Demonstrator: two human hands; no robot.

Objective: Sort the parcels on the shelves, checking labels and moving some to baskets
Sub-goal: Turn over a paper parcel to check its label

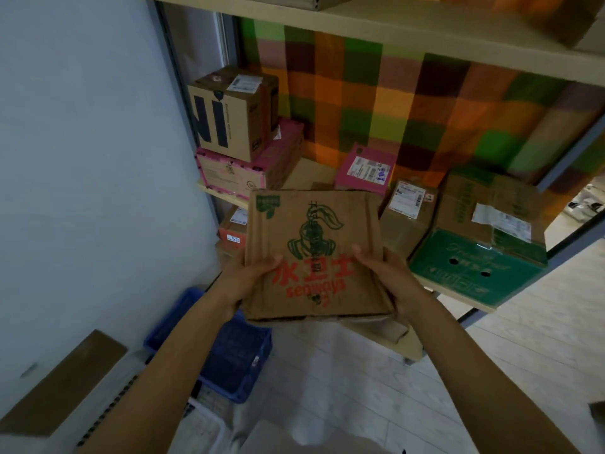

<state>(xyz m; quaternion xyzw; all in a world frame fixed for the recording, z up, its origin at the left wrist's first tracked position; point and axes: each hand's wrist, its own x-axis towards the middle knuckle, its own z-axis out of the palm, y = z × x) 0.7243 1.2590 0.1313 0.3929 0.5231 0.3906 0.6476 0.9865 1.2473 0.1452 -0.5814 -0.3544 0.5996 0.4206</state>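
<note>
Now both hands' fingers (273, 259) clasp flat parcel (314, 253).

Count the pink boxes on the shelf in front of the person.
2. A large pink box lies at the left end of the shelf under a brown box; a small pink box stands mid-shelf by the checked cloth. The held box could hide more.

Flat box (314, 253) before shelf (307, 173); basket (235, 355) below-left, seemingly on floor (360, 388).
</note>
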